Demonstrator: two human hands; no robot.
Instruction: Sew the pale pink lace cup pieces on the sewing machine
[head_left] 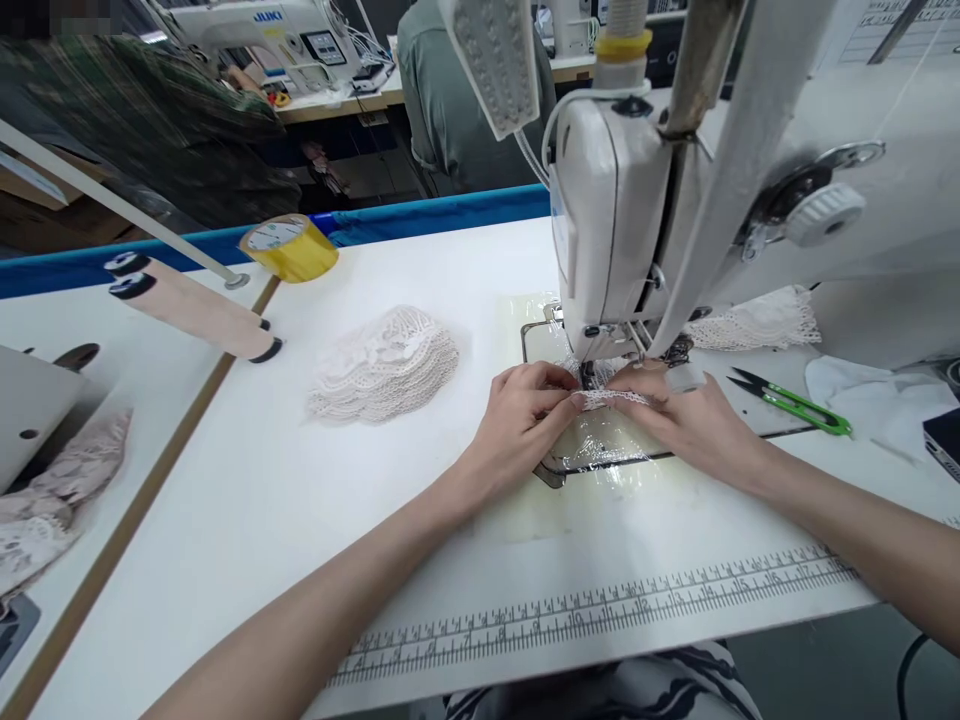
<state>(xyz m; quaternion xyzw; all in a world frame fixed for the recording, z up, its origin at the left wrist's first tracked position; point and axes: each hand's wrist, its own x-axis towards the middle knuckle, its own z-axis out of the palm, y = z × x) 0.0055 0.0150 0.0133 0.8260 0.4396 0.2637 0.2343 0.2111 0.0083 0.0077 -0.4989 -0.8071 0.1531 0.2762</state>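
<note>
White table (315,500) runs under a sewing machine (615,230), with a printed ruler (600,615) along its near edge. Left hand (517,420) and right hand (686,415) both pinch a narrow lace strip (611,398), stretched flat between them just in front of the presser foot (592,372). Whether the needle is down is hard to see. Fingertips sit very near it, so a slip could catch one, or the strip could feed crooked. Lace pile (382,365) lies to the left, snips (795,402) to the right, tape (289,245) beyond.
</note>
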